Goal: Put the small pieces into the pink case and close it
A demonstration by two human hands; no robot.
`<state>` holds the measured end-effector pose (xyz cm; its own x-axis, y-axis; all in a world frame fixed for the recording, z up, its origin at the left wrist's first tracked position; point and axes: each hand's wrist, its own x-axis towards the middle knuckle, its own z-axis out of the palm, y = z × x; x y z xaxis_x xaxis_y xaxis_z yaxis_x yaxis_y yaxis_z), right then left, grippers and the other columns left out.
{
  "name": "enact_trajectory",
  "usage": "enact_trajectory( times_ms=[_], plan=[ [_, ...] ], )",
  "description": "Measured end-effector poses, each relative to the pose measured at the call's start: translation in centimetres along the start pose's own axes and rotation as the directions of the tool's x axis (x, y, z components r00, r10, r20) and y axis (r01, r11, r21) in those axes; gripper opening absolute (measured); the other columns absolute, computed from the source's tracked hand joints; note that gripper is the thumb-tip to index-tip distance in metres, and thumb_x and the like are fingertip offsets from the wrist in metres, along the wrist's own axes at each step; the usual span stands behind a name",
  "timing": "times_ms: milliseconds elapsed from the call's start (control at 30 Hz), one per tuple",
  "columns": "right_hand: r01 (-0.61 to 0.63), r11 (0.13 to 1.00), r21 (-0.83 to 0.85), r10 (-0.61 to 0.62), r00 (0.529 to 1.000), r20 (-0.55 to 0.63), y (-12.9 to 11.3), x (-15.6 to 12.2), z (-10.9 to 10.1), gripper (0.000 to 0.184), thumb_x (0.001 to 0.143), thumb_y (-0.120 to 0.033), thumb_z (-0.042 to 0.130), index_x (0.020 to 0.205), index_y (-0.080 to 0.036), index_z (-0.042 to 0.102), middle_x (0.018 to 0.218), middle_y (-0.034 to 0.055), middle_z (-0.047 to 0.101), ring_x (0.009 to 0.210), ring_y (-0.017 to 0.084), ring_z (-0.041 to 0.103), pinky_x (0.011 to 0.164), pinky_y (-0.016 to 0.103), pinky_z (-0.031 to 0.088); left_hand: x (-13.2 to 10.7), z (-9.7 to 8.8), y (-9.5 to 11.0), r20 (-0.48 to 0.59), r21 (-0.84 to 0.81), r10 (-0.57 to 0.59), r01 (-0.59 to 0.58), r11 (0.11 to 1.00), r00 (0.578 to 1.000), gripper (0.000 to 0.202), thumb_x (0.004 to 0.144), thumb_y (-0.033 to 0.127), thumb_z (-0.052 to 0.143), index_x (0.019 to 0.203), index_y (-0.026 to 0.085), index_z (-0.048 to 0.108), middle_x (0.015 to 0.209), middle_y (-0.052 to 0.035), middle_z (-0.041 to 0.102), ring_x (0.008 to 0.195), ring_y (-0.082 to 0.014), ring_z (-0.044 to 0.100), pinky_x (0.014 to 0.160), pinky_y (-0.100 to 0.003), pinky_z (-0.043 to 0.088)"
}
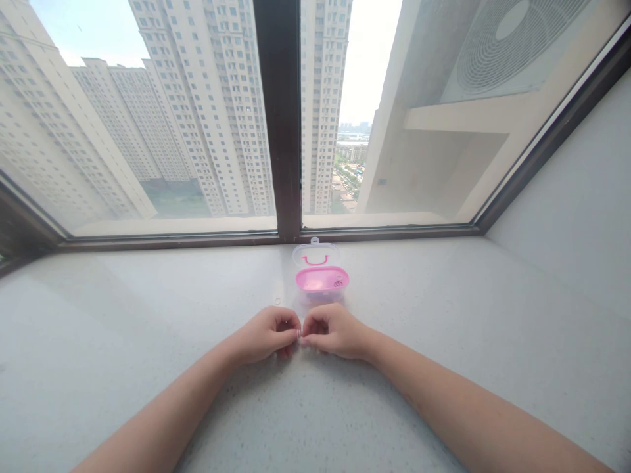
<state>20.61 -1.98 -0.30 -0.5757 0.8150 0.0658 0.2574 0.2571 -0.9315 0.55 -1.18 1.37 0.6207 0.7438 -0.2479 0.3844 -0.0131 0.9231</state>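
1. Both forearms lie low over the pale speckled sill (pixel 123 341) and converge at centre.
2. Left hand (pixel 266 335): grip clenched, fingers curled under, thumb and forefinger pinched. Right hand (pixel 335 332): the same, a mirror of it. The fingertips (pixel 294 334) of the two hands meet in the middle.
3. Cannot tell whether anything lies in either pinch. If something does, it is too small to make out.
4. Judgement: the step in hand is fine work at the fingertips, both hands on one spot, just above or on the sill.
5. Judgement: any move from here calls for a light, steady pinch and little wrist travel, since the open case sits just beyond the knuckles.
6. Pink case (pixel 322 279): on the sill just beyond the hands, near but not touched. It is open, and its shallow tray faces up.
7. Its clear lid (pixel 315 246) is tipped back toward the glass, with a pink U-shaped piece (pixel 315 261) in it.
8. Beyond: dark window frame (pixel 279 131), tower blocks (pixel 207 98) outside, and a fan unit (pixel 513 39) on a ledge at upper right.
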Motion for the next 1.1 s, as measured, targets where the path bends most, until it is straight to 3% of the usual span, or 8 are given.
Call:
enact_trajectory(
  times_ms=[100, 300, 500, 800, 1100],
  plan=[
    [0.041, 0.999, 0.017, -0.041, 0.999, -0.033, 0.1, -0.2, 0.1, 0.013, 0.075, -0.025, 0.069, 0.075, -0.015, 0.060, 0.061, -0.0023, 0.055, 0.050, 0.008, 0.048, 0.047, 0.019, 0.038, 0.1, 0.0, -0.1, 0.003, -0.015, -0.010, 0.010, 1.000, 1.000, 0.017, 0.079, 0.031, 0.054, 0.077, 0.015, 0.057, 0.060, 0.0006, 0.059, 0.055, -0.0138, 0.060, 0.051, -0.023, 0.044],
    [0.133, 0.991, -0.006, -0.134, 0.990, -0.045, 0.3, -0.4, 0.4, 0.023, 0.082, -0.023, 0.061, 0.103, -0.016, 0.061, 0.060, -0.0030, 0.055, 0.049, 0.008, 0.045, 0.046, 0.020, 0.036, 0.2, -0.1, -0.3, 0.017, -0.040, 0.001, 0.000, 0.999, 1.000, 0.019, 0.079, 0.032, 0.056, 0.074, 0.015, 0.057, 0.058, 0.0018, 0.056, 0.055, -0.0132, 0.059, 0.049, -0.022, 0.043],
    [0.221, 0.953, -0.209, -0.241, 0.968, -0.074, 0.5, -0.4, 0.6, 0.015, 0.083, -0.021, 0.057, 0.087, -0.014, 0.070, 0.055, -0.0018, 0.052, 0.049, 0.008, 0.042, 0.048, 0.021, 0.035, 0.1, -0.1, -0.3, 0.025, -0.037, 0.000, 0.001, 0.999, 1.000, 0.020, 0.081, 0.033, 0.056, 0.079, 0.014, 0.061, 0.061, 0.0007, 0.058, 0.055, -0.0124, 0.058, 0.049, -0.021, 0.043],
    [0.424, 0.812, -0.401, -0.470, 0.883, -0.017, 1.0, -0.1, 0.4, 0.019, 0.084, -0.016, 0.054, 0.091, -0.016, 0.072, 0.062, 0.0025, 0.062, 0.053, 0.011, 0.049, 0.056, 0.025, 0.040, 0.1, -0.1, 0.1, 0.026, -0.028, -0.012, 0.013, 1.000, 1.000, 0.015, 0.078, 0.029, 0.056, 0.076, 0.014, 0.059, 0.058, 0.0019, 0.056, 0.053, -0.0119, 0.058, 0.049, -0.021, 0.043],
    [0.456, 0.755, -0.471, -0.530, 0.847, -0.029, 1.0, 0.0, 0.3, 0.013, 0.081, -0.015, 0.058, 0.086, -0.015, 0.070, 0.062, 0.0019, 0.063, 0.051, 0.011, 0.050, 0.052, 0.023, 0.040, 0.0, -0.1, 0.4, 0.025, -0.035, -0.013, 0.014, 0.999, 1.000, 0.021, 0.080, 0.034, 0.057, 0.077, 0.013, 0.061, 0.060, 0.0016, 0.057, 0.055, -0.0119, 0.058, 0.050, -0.021, 0.043]
  ],
)
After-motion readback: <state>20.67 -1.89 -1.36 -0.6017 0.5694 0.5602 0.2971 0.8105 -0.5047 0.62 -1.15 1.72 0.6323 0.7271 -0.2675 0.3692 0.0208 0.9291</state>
